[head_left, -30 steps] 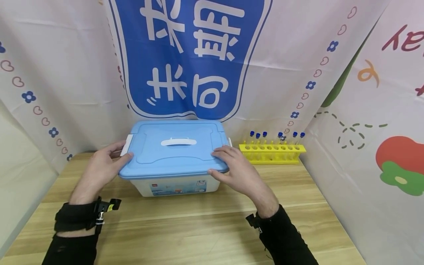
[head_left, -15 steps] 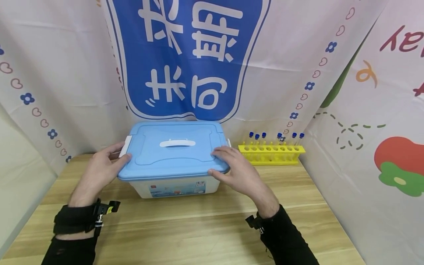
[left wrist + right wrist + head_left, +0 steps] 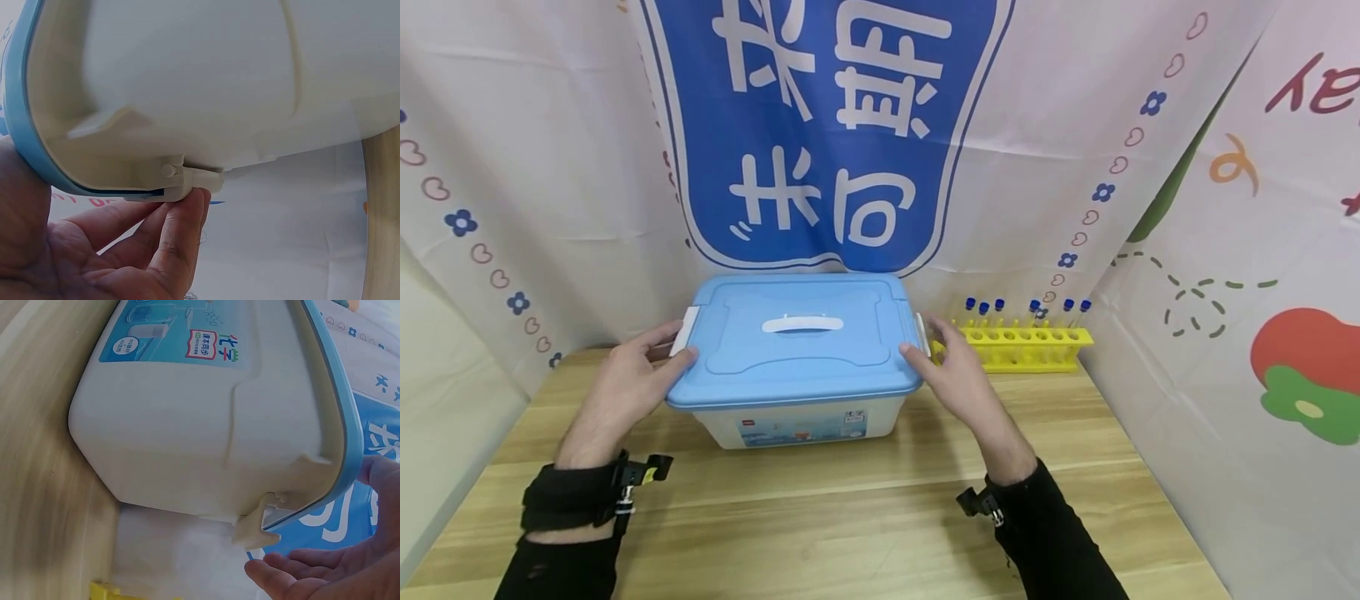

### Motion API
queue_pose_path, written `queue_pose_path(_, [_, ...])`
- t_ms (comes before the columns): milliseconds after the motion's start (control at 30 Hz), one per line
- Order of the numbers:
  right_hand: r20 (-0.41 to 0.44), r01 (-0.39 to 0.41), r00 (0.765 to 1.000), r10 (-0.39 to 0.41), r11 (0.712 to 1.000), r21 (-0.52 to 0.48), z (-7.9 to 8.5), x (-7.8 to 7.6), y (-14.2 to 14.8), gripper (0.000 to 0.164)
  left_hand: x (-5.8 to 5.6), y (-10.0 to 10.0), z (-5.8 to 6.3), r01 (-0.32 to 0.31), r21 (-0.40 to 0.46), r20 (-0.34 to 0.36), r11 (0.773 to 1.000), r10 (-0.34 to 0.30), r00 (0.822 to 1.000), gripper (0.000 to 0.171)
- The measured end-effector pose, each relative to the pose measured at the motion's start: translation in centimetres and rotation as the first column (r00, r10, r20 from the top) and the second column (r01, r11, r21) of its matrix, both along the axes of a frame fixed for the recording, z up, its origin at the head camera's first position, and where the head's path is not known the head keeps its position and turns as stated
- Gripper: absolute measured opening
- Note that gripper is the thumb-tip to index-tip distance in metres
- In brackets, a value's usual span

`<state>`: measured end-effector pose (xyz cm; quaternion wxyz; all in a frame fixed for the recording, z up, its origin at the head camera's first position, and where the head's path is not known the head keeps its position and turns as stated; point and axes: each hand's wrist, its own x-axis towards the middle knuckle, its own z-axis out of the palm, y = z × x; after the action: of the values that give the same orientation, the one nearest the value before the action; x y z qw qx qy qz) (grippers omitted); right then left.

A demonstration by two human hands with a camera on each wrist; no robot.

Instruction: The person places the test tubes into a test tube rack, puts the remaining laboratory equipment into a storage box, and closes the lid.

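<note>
A storage box (image 3: 711, 427) with a light blue lid (image 3: 797, 350) and a white top handle (image 3: 802, 324) stands on the table. At its left end, my left hand (image 3: 634, 383) has the thumb on the lid's rim, while its curled fingertips touch the white left latch (image 3: 181, 187) from below. My right hand (image 3: 958, 375) is at the other end, thumb against the lid's edge. In the right wrist view the right latch (image 3: 255, 528) sticks outward from the box, and the loosely bent fingers lie just beside it. Whether they touch it is hard to tell.
A yellow rack (image 3: 1030, 337) with several blue-capped tubes stands close to the right hand. Behind the box hangs a white cloth (image 3: 595, 167) with a blue printed panel. The wooden table (image 3: 820, 525) extends in front of the box.
My right hand has shifted from the lid's front right corner to the right end, its fingers now beyond the rim by the latch. The left hand stays on its side.
</note>
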<state>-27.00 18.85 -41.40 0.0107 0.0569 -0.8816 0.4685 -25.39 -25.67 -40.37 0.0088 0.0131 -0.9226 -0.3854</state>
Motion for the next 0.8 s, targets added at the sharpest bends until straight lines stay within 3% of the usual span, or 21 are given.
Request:
queue_pose_path(233, [0.122,-0.001,0.992,0.0,1.0,0.002,-0.75,-0.56,0.24,0.09,-0.05,-0.1,-0.07,0.003,0.002,0.015,1.0,-0.003,1.0,0.079])
queue_pose_path(600, [0.151,-0.028,0.988,0.035,0.998,-0.05,-0.98,-0.87,0.55,0.083,-0.17,0.01,0.04,-0.001,0.0,0.004,1.0,0.001,1.0,0.079])
queue_pose_path(800, [0.128,-0.02,0.991,0.028,0.998,-0.063,-0.98,-0.73,0.4,0.083,-0.23,-0.09,-0.01,0.004,-0.005,0.01,1.0,-0.003,1.0,0.079])
